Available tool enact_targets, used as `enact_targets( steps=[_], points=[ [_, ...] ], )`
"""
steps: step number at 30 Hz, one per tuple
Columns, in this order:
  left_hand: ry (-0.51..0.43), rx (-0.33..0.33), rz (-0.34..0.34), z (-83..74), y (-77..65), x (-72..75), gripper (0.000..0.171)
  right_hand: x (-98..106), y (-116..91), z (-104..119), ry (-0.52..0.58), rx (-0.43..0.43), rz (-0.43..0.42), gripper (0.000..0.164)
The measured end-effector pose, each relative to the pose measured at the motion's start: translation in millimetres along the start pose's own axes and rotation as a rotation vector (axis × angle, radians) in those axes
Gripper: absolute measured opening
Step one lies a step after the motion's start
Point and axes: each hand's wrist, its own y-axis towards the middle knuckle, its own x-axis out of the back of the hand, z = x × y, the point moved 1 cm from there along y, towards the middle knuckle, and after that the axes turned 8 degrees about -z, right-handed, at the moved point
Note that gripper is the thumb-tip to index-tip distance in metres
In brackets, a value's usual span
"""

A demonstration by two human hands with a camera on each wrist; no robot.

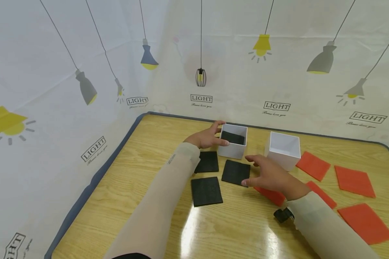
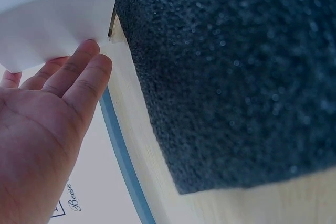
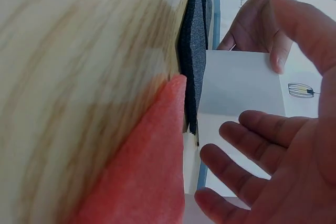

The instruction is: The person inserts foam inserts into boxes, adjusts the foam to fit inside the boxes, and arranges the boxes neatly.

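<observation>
My left hand [image 1: 205, 138] holds a white open-topped box [image 1: 232, 151] from its left side, thumb at the front and fingers toward the back. Inside that box lies a black foam square [image 1: 232, 137]. My right hand [image 1: 272, 176], fingers spread and holding nothing, hovers beside a black foam square [image 1: 236, 172] in front of the box. Two more black squares lie to the left, one nearer [image 1: 206, 191] and one [image 1: 208, 162] partly behind my left forearm. In the right wrist view, a red sheet [image 3: 152, 166] is close by my right hand [image 3: 283, 161].
A second white box [image 1: 283, 159] stands to the right. Several red squares [image 1: 354, 181] lie beyond my right forearm, one [image 1: 272, 196] partly under my right hand. A printed curtain [image 1: 233, 72] hangs behind the wooden table [image 1: 126, 162].
</observation>
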Motion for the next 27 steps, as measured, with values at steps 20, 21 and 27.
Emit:
enact_targets(
  steps=[20,21,27],
  points=[
    [0.002,0.001,0.000,1.7,1.1,0.6,0.100,-10.9,6.2,-2.0,-0.214,0.011,-0.007,0.103],
    [0.003,-0.001,0.000,1.4,0.6,0.8,0.099,-11.2,6.6,-1.8,-0.232,0.014,-0.007,0.103],
    [0.007,-0.003,0.010,-0.5,-1.3,1.9,0.100,-12.1,9.3,1.8,-0.293,0.008,0.009,0.104]
  ],
)
